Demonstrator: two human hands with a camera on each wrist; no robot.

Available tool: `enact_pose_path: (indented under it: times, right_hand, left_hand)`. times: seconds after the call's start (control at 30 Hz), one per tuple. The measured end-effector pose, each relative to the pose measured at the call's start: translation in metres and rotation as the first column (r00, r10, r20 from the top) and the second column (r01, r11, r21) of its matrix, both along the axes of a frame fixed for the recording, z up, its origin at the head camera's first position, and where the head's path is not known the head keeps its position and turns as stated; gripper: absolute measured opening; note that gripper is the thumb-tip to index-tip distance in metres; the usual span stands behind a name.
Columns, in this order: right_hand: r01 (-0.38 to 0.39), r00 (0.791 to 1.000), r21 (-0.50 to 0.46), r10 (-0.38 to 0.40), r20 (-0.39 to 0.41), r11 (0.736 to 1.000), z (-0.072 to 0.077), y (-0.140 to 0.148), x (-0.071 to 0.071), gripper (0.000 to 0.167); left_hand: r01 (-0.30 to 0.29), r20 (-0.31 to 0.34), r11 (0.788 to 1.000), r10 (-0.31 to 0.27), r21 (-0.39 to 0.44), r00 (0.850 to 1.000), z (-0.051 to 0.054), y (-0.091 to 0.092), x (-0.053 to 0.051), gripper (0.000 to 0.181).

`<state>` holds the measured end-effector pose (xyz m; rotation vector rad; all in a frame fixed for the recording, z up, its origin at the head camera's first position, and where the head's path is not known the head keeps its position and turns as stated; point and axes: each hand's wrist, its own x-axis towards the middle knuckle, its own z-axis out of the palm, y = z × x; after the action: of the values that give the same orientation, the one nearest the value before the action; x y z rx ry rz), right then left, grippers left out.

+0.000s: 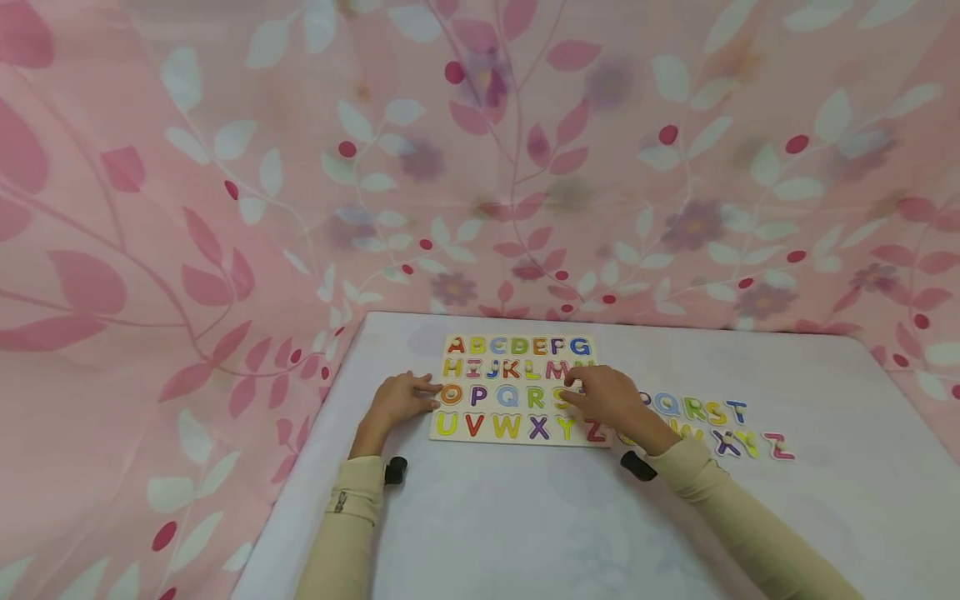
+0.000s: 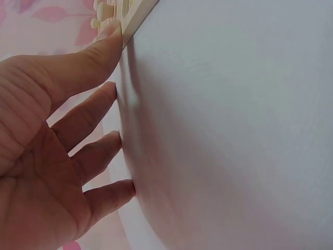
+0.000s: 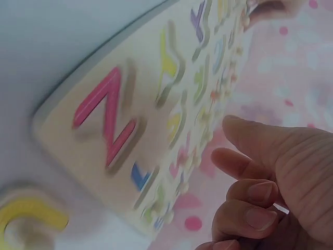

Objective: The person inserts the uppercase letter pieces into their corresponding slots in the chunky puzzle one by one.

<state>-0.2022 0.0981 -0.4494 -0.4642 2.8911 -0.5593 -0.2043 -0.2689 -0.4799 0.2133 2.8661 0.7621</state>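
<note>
A pale letter board (image 1: 495, 441) lies on the white table; its upper-row letters carry knobs. Beside its left edge is my left hand (image 1: 401, 400); in the left wrist view the thumb of this hand (image 2: 52, 135) touches the board's edge (image 2: 138, 23), with the other fingers spread toward the tabletop. My right hand (image 1: 611, 398) is over the board's right part, covering some letters. The right wrist view shows this hand (image 3: 281, 182) with loosely bent fingers, holding nothing visible, and the pink Z (image 3: 109, 114) low in the board's corner.
Right of the board lie loose letters, among them a blue T (image 1: 737, 411), a purple X (image 1: 727, 443) and a pink Z (image 1: 780, 446). A yellow knobbed letter (image 3: 39, 207) lies by the board's corner. Small black objects (image 1: 395, 470) are at both wrists. Behind the table hangs floral cloth (image 1: 517, 208).
</note>
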Motion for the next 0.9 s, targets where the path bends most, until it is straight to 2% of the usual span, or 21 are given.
enact_pose_path:
  times: [0.13,0.3,0.53,0.9]
  right_hand:
    - [0.026,0.999,-0.006,-0.026,-0.035,1.0,0.001,0.023,0.0,0.028]
    - [0.071,0.997,0.008,-0.071,-0.034,0.997,0.0,0.051,0.003,0.029]
    - [0.142,0.989,0.025,-0.143,0.024,0.99,-0.003,0.078,0.006,0.031]
    - [0.168,0.981,0.031,-0.17,0.09,0.985,-0.012,0.103,0.008,0.026]
  left_hand:
    - [0.003,-0.006,1.0,-0.003,0.013,1.0,0.001,-0.002,-0.001,0.035]
    - [0.017,-0.004,1.0,-0.017,0.017,1.0,-0.001,-0.002,-0.002,0.035]
    - [0.005,-0.001,1.0,-0.005,0.018,1.0,-0.001,-0.001,-0.002,0.035]
    - [-0.003,0.022,1.0,0.003,0.01,1.0,-0.002,-0.001,-0.002,0.037]
